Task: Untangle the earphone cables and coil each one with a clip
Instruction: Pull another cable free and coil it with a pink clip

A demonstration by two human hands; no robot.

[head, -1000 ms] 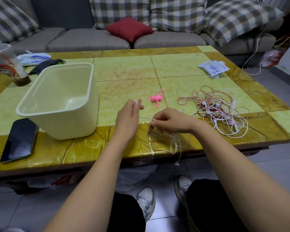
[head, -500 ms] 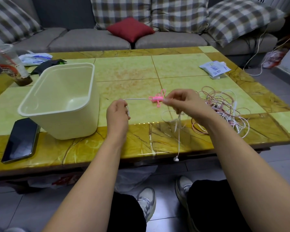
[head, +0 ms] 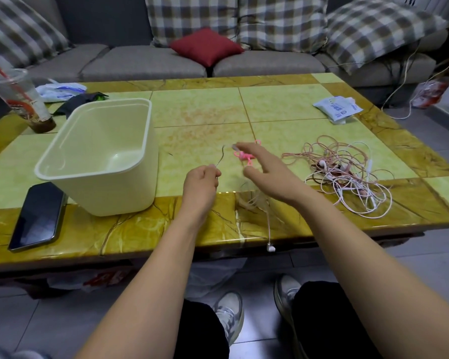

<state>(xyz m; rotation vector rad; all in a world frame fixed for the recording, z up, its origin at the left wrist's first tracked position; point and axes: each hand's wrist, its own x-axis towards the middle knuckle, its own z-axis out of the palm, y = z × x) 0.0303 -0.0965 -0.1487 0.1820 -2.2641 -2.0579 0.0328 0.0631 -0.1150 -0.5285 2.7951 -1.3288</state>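
since half a second ago the right hand (head: pixel 267 174) opens and hovers spread over the pink clip (head: pixel 243 156), while the left hand (head: pixel 201 182) pinches one end of the light, limp earphone cable (head: pixel 269 226) lying across the surface (head: pixel 197 112) edge, likely best pinched near its ends.

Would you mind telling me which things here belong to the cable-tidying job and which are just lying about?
Job: earphone cable pinched in the left hand; pink clip by the right hand; tangled cable pile.
Lying about: phone; drink cup; white packet; red cushion; cream tub, purpose unclear.
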